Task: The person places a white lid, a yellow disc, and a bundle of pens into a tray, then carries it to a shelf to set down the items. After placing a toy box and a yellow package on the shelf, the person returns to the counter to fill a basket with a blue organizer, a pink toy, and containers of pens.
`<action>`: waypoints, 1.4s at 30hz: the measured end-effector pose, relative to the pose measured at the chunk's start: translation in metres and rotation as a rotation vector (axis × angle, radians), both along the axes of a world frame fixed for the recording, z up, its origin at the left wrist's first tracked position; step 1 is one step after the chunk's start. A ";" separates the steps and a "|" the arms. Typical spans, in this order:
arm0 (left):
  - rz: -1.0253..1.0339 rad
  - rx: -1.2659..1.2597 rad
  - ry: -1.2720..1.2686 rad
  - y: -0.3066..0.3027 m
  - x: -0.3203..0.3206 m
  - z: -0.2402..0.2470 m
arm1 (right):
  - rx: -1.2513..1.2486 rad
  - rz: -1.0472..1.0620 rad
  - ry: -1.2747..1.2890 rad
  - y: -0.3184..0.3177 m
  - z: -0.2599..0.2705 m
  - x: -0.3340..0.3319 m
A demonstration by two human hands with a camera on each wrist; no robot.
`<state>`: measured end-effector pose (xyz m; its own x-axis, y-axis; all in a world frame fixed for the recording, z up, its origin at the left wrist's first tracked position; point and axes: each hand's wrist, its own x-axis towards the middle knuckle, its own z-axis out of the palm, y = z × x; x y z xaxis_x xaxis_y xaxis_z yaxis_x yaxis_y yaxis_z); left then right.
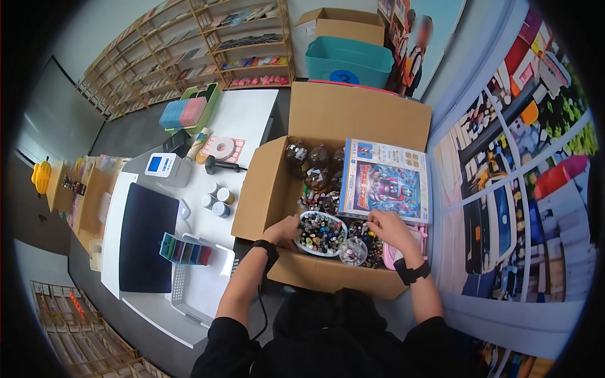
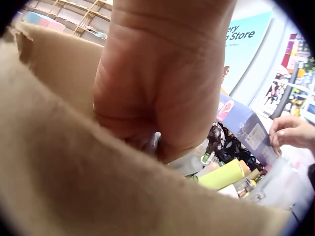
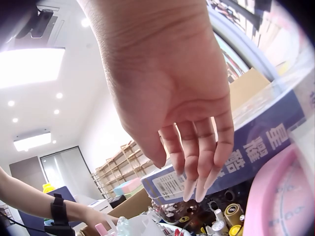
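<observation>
A pale oval tub (image 1: 302, 244) packed with small bottles sits inside a large cardboard box (image 1: 315, 269). My left hand (image 1: 285, 230) grips the tub's left rim, with thumb and fingers closed down on it. In the left wrist view the box's edge hides part of those fingertips. My right hand (image 1: 389, 228) hangs over the box's right part, its fingers (image 3: 191, 162) loosely extended and pointing down with nothing between them. Below them lie small bottles (image 3: 233, 214), near a pink scale-like item (image 3: 276, 196). A round clear container (image 1: 353, 252) stands beside the tub.
A blue-edged picture box (image 1: 386, 183) lies across the cardboard box's right side, and dark round packages (image 1: 318, 157) fill its back left. The white desk (image 1: 252, 120) at left carries a monitor (image 1: 148, 239), several jars (image 1: 220, 209) and a white basket (image 1: 189, 302). A wall stands close at right.
</observation>
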<state>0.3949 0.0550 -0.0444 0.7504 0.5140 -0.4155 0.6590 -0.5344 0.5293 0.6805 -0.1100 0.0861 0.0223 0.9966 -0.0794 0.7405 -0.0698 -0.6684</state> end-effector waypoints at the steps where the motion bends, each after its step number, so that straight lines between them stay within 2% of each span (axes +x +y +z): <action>1: 0.005 -0.003 -0.005 0.002 -0.001 0.003 | -0.003 0.005 -0.005 0.000 -0.001 0.001; 8: 0.099 0.065 -0.003 0.010 -0.041 0.061 | -0.054 0.104 -0.036 0.012 0.017 -0.018; 10: 0.111 0.098 -0.080 0.014 -0.057 0.062 | -0.045 0.252 -0.017 0.013 0.017 -0.034; 12: 0.134 0.101 -0.080 0.012 -0.065 0.059 | -0.202 0.390 -0.223 0.013 0.014 -0.050; 14: 0.116 0.088 -0.113 0.013 -0.066 0.058 | -0.264 0.351 -0.352 0.010 -0.014 -0.054; 17: 0.130 0.074 -0.124 0.017 -0.065 0.049 | -0.319 0.280 -0.349 0.009 -0.016 -0.062; 21: 0.135 0.028 -0.142 0.015 -0.063 0.052 | -0.434 0.296 -0.406 0.007 -0.024 -0.071; 25: 0.144 -0.009 -0.156 0.011 -0.061 0.053 | -0.520 0.215 -0.277 0.004 -0.037 -0.066; 27: 0.150 -0.039 -0.249 0.007 -0.058 0.055 | -0.534 0.181 -0.228 0.002 -0.042 -0.057; 29: 0.168 -0.023 -0.284 0.003 -0.058 0.063 | -0.571 0.122 0.031 0.003 -0.042 -0.049; 30: 0.180 -0.008 -0.317 0.000 -0.061 0.073 | -0.528 0.173 0.041 0.004 -0.047 -0.042; 32: 0.218 0.015 -0.250 -0.003 -0.074 0.088 | -0.527 0.241 0.026 0.013 -0.020 -0.044; 34: 0.305 -0.040 -0.528 -0.012 -0.094 0.105 | -0.515 0.336 0.118 0.027 0.010 -0.051; 35: 0.391 -0.105 -0.511 -0.019 -0.106 0.121 | -0.475 0.398 0.127 0.035 0.022 -0.056; 37: 0.464 -0.068 -0.482 -0.031 -0.136 0.156 | -0.443 0.501 0.148 0.056 0.049 -0.076; 39: 0.564 -0.027 -0.442 -0.038 -0.176 0.157 | -0.398 0.613 0.171 0.080 0.053 -0.097; 40: 0.644 -0.008 -0.514 -0.054 -0.190 0.178 | -0.416 0.661 0.169 0.093 0.061 -0.113; 42: 0.775 0.056 -0.299 -0.069 -0.233 0.184 | -0.422 0.757 0.216 0.113 0.067 -0.149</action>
